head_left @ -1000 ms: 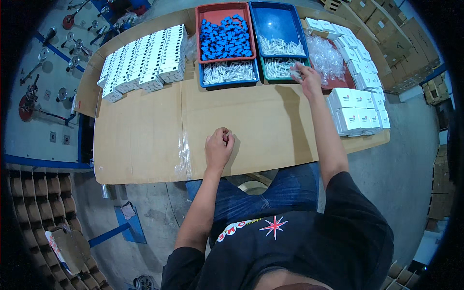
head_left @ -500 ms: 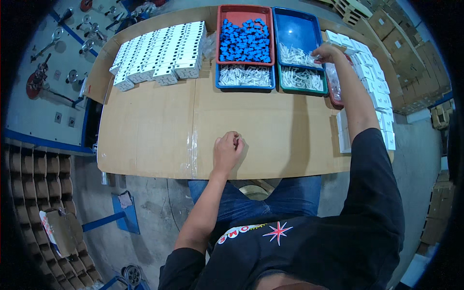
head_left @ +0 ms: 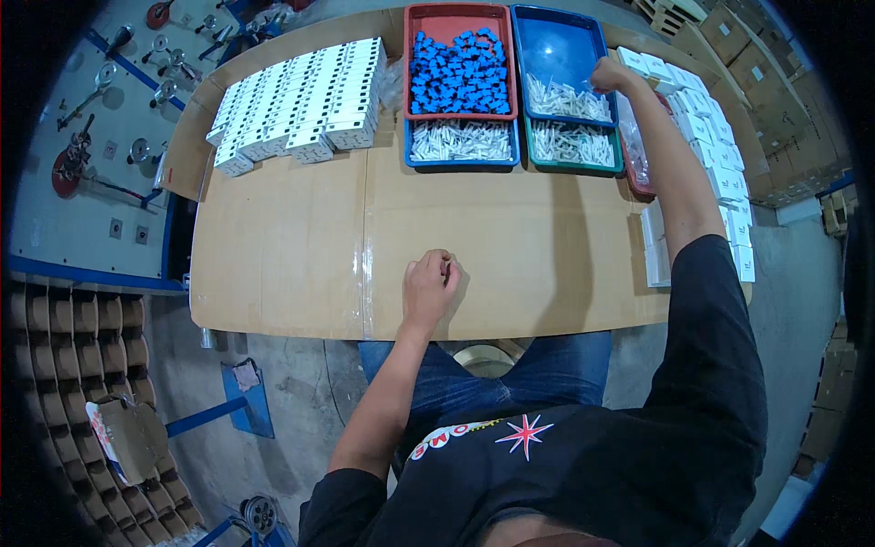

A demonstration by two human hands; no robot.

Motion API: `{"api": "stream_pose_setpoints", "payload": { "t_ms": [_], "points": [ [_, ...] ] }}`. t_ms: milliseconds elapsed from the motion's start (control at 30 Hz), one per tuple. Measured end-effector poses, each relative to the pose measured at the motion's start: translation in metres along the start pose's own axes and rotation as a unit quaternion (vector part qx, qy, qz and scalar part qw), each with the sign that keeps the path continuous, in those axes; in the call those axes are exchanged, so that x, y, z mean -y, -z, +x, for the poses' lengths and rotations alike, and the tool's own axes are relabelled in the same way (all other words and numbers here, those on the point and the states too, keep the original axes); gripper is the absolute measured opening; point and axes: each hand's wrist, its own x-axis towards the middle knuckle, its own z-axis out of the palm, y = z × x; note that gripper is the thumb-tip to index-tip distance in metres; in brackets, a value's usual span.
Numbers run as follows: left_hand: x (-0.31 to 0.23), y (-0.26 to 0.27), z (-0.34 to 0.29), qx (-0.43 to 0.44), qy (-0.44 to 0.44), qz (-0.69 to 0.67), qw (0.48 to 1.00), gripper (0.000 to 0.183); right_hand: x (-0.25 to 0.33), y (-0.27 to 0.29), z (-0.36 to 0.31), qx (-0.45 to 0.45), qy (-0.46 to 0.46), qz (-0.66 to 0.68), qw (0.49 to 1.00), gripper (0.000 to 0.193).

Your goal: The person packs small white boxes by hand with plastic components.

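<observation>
My left hand [head_left: 430, 284] rests on the cardboard-covered table [head_left: 301, 246] near its front edge, fingers curled into a fist; nothing clearly shows inside it. My right hand [head_left: 609, 75] reaches far across, fingers bent down at the right rim of a blue tray [head_left: 558, 41] that holds small white parts [head_left: 567, 98]. Right beside that hand stand white boxes [head_left: 670, 77]. What its fingers hold is hidden.
A red tray of blue parts [head_left: 460, 71], a blue tray of white parts [head_left: 460, 141] and a green tray [head_left: 574, 146] sit at the back. Rows of white boxes [head_left: 301, 100] fill the back left. More boxes [head_left: 729, 182] line the right edge.
My right hand has moved away from me, from the green tray to the far right rim of the blue tray. My left fist has stayed where it was.
</observation>
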Motion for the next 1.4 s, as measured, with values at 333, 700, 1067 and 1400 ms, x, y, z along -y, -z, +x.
{"api": "stream_pose_setpoints", "payload": {
  "t_ms": [333, 700, 1067, 1400],
  "points": [
    [0.004, -0.001, -0.001, 0.013, 0.008, 0.009, 1.0, 0.013, -0.098, 0.021, -0.016, -0.259, -0.073, 0.13, 0.954, 0.036],
    [-0.002, 0.0, 0.001, 0.023, 0.001, 0.013, 1.0, 0.011, -0.23, -0.019, -0.067, -0.096, -0.305, 0.098, 0.942, 0.049],
    [0.002, 0.001, 0.003, 0.022, 0.014, 0.034, 0.999, 0.011, -0.205, -0.066, -0.059, -0.119, -0.264, 0.074, 0.954, 0.059],
    [0.001, -0.002, 0.005, 0.034, 0.008, 0.024, 0.999, 0.014, -0.261, -0.018, 0.019, -0.147, -0.228, 0.052, 0.961, 0.069]
  ]
}}
